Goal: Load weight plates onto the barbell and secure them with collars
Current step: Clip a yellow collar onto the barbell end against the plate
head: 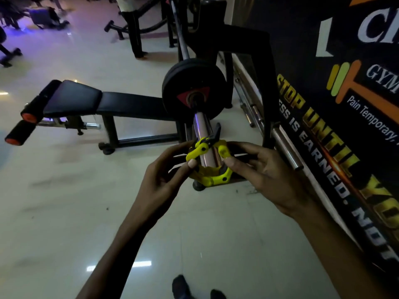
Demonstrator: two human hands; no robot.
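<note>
A chrome barbell sleeve [201, 128] points toward me from the rack. Black weight plates [194, 91] with a red triangular label sit far up the sleeve. A yellow clamp collar [212, 175] with a black lever wraps the near end of the sleeve, its jaws spread apart. My left hand [168, 175] pinches the collar's left side with thumb and fingers. My right hand [257, 169] grips its right side. A stretch of bare sleeve separates the collar from the plates.
A black padded bench [103, 102] with red-tipped foam rollers stands to the left. The black rack upright [265, 83] rises to the right, beside loose chrome bars [285, 145] along a painted wall. Pale tiled floor [64, 201] lies below. Other machines stand far back.
</note>
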